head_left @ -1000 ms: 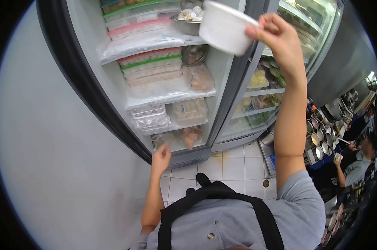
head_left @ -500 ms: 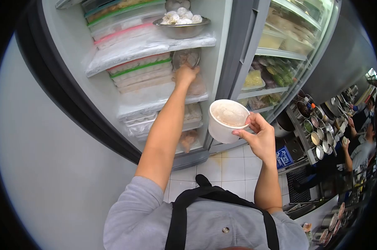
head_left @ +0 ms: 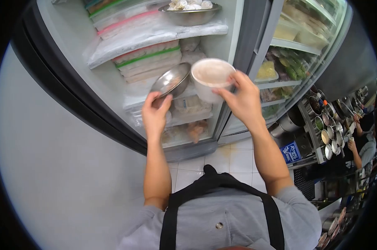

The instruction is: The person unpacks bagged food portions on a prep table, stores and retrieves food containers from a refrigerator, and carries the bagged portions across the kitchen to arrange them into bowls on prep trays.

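My left hand (head_left: pixel 156 114) grips the rim of a small metal bowl (head_left: pixel 177 79), which is tilted in front of the freezer shelves with some pale pinkish food inside. In my right hand (head_left: pixel 241 96) is a white paper tub (head_left: pixel 203 88), held by its right side, thumb and fingers at the rim. A pale, frosty-looking content fills its top. The tub and bowl are side by side, their edges nearly meeting in this view. Both are somewhat blurred by motion.
On the frosted upper shelf (head_left: pixel 155 37) sits a larger steel bowl (head_left: pixel 192 16) of white lumps. Lidded plastic containers (head_left: pixel 149 56) are stacked below. To the right, a glass-fronted fridge (head_left: pixel 290 62) holds vegetables. Other people work by a counter with several pots at far right.
My left hand has drawn the metal bowl off the shelf, out towards me. My right hand has raised the paper tub and brought it in beside the bowl.
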Tool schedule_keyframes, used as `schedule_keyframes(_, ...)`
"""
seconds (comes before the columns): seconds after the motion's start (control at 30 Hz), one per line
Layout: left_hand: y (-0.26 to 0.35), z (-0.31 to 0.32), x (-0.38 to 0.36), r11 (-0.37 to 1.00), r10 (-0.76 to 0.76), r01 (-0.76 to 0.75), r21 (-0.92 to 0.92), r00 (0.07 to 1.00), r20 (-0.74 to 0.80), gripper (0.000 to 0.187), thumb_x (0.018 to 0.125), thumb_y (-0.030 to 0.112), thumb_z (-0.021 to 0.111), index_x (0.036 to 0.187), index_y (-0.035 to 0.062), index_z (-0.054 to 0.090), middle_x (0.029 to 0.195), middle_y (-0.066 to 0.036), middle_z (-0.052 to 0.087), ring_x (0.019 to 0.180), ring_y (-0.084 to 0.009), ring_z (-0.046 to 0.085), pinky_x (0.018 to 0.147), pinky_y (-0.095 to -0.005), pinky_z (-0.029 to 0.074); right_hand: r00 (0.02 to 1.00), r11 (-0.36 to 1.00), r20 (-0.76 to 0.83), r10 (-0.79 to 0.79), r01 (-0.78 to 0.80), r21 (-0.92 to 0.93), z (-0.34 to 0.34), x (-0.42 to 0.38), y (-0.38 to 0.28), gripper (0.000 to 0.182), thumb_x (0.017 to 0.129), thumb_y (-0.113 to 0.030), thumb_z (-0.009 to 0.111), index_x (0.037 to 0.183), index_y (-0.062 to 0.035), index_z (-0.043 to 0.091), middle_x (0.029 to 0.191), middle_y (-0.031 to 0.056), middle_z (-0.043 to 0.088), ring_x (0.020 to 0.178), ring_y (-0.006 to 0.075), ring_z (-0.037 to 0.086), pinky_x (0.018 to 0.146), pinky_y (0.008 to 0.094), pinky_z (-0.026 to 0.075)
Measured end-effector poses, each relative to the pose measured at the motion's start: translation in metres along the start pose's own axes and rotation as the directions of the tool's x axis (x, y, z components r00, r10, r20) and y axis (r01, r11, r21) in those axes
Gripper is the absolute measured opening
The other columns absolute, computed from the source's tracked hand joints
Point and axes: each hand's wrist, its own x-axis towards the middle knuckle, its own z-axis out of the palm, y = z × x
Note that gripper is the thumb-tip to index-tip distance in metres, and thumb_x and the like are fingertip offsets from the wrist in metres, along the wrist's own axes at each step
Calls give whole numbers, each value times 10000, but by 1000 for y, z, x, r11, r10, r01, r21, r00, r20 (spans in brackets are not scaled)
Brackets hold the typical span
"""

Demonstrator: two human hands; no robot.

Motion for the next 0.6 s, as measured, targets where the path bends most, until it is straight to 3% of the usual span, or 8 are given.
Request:
schedule_keyframes(0.03,2,-17,-12,996,38,-34,77,998,-47,247,856,97,805,998,2,626,933,-16,636,903,-84,576,791,-234,458,999,998,-30,-39,38,-47,19,14,5,392,759,-226,853,983,-21,604,987,189,650,894,417,658,789,446,544)
schedule_keyframes(0.17,14,-58,-49,985,87,-63,161,986,-142,227,844,17,788,983,-10,610,939,-14,597,919,-101,584,868,-246,466,999,947,-22,44,-48,-318,101,86,34,382,839,-286,776,1103,-40,652,1053,225,666,949,453,664,814,474,557)
schedule_keyframes(0.23,13,-72,-64,988,41,-18,153,988,-148,224,840,-9,777,987,-17,608,989,-31,574,958,-120,591,911,-263,466,975,888,163,152,-63,-455,131,119,60,244,896,-216,672,1082,-58,671,1119,201,670,1027,435,666,818,482,572)
schedule_keyframes(0.27,12,-78,-72,987,43,-20,157,988,-149,224,840,-9,777,987,-17,608,989,-31,574,958,-120,591,911,-263,466,975,890,162,152,-63,-451,143,132,68,244,896,-216,672,1082,-58,671,1119,201,670,1027,435,666,818,482,572)
schedule_keyframes(0.33,11,-87,-87,987,29,-9,162,992,-123,230,831,-31,771,991,-14,606,1027,-40,557,994,-133,592,919,-273,467,945,717,268,187,56,-695,162,148,77,224,939,-169,566,1088,-62,694,1141,182,693,1063,385,678,837,476,573)
schedule_keyframes(0.43,36,-88,-102,985,106,-92,148,991,-85,242,805,-92,742,991,-7,612,1082,-61,549,1017,-142,595,929,-279,468,937,761,343,68,174,-625,179,155,89,267,963,-142,488,1097,-75,709,1152,167,708,1089,352,676,868,459,568)
schedule_keyframes(0.53,66,-93,-105,986,135,-130,101,990,-46,262,778,-132,712,982,3,619,1195,-109,564,1067,-169,593,947,-294,464,924,818,369,103,132,-559,186,149,103,284,967,-127,474,1113,-89,714,1136,165,714,1112,330,673,881,441,566)
schedule_keyframes(0.6,90,-93,-99,949,294,-291,121,956,-4,260,773,-125,713,976,5,615,1310,-147,556,1104,-191,588,942,-298,465,909,818,401,114,143,-557,183,152,99,281,960,-173,525,1170,-74,684,1156,173,705,1137,335,655,907,443,542)
